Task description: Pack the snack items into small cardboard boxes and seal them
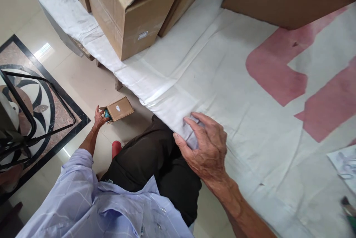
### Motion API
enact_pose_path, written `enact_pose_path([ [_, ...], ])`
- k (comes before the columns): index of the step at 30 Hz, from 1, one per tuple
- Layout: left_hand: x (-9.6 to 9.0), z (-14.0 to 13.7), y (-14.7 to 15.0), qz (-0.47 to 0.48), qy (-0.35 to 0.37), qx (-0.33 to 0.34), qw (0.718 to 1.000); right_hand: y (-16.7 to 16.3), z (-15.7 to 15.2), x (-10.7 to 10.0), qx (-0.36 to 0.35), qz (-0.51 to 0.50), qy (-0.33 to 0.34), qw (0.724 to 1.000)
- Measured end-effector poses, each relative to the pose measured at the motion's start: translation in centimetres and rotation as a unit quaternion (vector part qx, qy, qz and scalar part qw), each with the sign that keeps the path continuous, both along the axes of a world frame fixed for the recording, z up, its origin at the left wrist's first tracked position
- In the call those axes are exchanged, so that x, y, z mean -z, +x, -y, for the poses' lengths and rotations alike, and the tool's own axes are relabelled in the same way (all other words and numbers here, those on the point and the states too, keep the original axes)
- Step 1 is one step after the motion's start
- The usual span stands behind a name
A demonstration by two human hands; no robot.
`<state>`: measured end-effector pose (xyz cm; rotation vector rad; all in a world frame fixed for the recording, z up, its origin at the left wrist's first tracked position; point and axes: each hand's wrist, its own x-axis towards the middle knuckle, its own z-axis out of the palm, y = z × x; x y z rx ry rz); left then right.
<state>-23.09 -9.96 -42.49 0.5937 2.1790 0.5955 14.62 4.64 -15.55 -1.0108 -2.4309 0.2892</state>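
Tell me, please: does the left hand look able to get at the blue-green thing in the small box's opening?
Probably yes. The left hand is at the open end of the small box, right beside the blue-green thing, and nothing visible blocks the way.

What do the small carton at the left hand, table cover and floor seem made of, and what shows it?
Small carton: apparently cardboard, matt brown, with flat folded panels. Table cover: cloth or plastic sheeting, dull white, softly creased. Floor: probably polished tile, glossy, reflecting light.
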Motion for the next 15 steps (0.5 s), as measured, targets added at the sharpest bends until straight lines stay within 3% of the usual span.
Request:
enact_pose_path([
  [5, -1.9, -2.8, -0.5, -0.01, -0.003, 0.117, 0.993, -0.4, -0.1, 0.0, 0.003, -0.008, 0.006, 1.0],
  [9, -4.4, -3.9, -0.1, -0.035, -0.031, 0.167, 0.985, -0.6, 0.0, 0.0, 0.007, -0.018, 0.006, 1.0],
  [12, -8.0, -3.6, 0.1, -0.071, -0.034, 0.182, 0.98, -0.8, -0.1, 0.1, 0.01, -0.03, 0.01, 0.999],
  [15, -13.3, -2.2, -0.1, -0.106, -0.016, 0.171, 0.979, -1.1, -0.3, 0.4, 0.005, -0.044, 0.006, 0.999],
])
